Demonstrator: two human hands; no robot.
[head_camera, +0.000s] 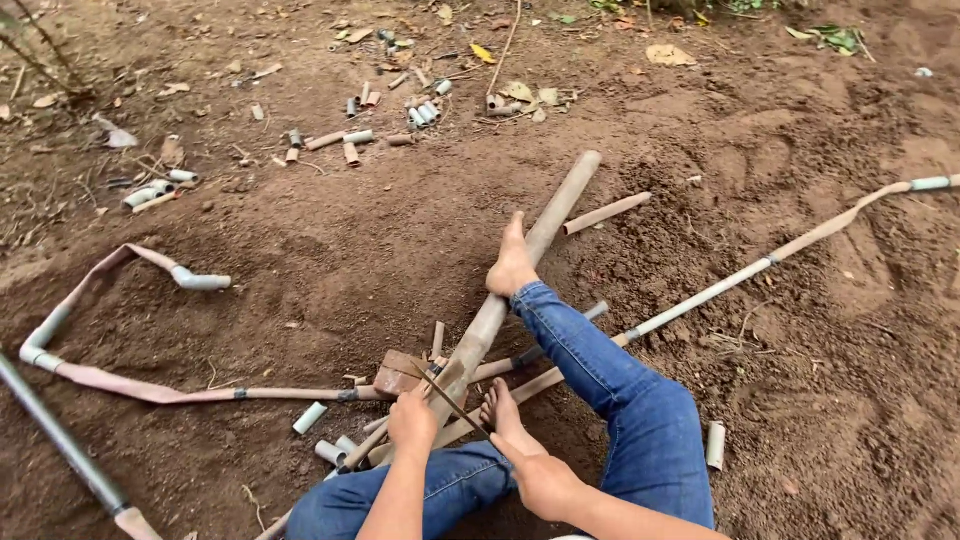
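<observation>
I sit on bare soil in blue jeans with bare feet. A long thick tan pipe (520, 270) runs from my lap up toward the upper right. One bare foot (512, 265) presses on its middle, and the other foot (498, 408) rests by its near end. My left hand (412, 425) is closed around the near end of the pipe. My right hand (545, 482) grips a thin dark blade (455, 405) that lies slanted across the pipe just above my left hand.
Short cut tube pieces (322, 448) lie near my knees, with more (425, 112) scattered at the top. A flattened hose with grey joints (95, 380) curves at left. A long thin pipe (760, 265) runs right, and a brick-like block (398, 375) sits by the cut.
</observation>
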